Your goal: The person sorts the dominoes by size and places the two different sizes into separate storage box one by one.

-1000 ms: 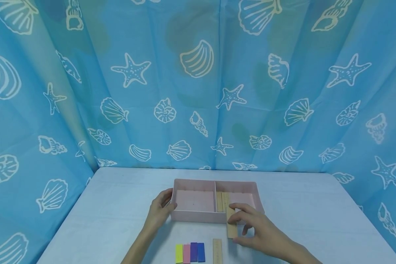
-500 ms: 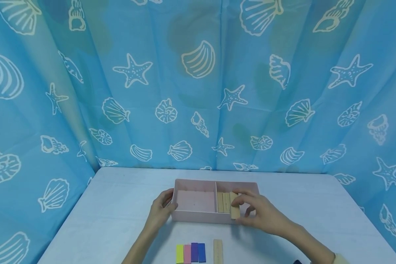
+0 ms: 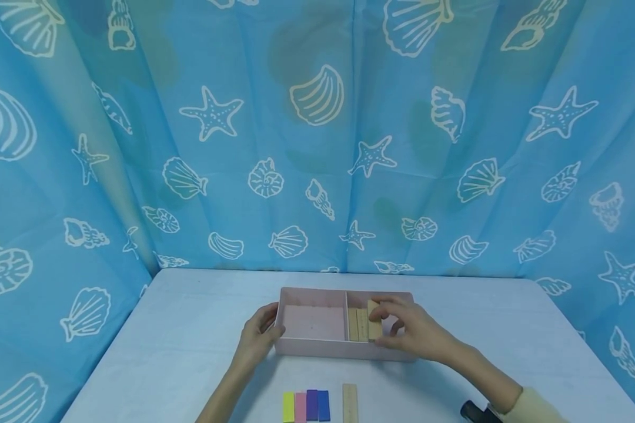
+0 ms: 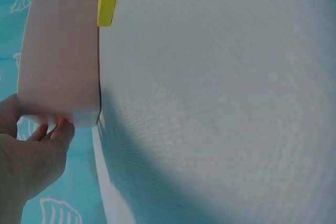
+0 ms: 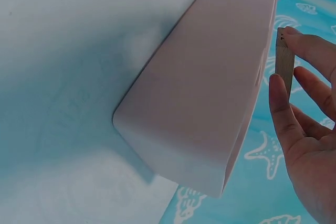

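A pink two-compartment box (image 3: pixel 317 348) stands on the white table. My left hand (image 3: pixel 257 333) grips its left end, thumb on the near corner and fingers behind; in the left wrist view that hand (image 4: pixel 39 158) holds the end wall. Over the right compartment, my right hand (image 3: pixel 420 333) pinches a flat wooden block (image 3: pixel 373 324) between thumb and fingers. The right wrist view shows this block (image 5: pixel 284 66) upright above the rim. Two similar wooden blocks (image 3: pixel 358 325) lie side by side against the divider. The left compartment holds nothing visible.
In front of the box lie a yellow block (image 3: pixel 288 406), a pink block (image 3: pixel 300 407), a purple block (image 3: pixel 311 405) and a blue block (image 3: pixel 324 405) in a row. Another wooden block (image 3: pixel 350 403) lies to their right. A shell-patterned blue curtain (image 3: pixel 317 147) surrounds the table.
My right hand first laid one wooden block down in the right compartment, then brought another over beside it. The left hand and box have stayed put.
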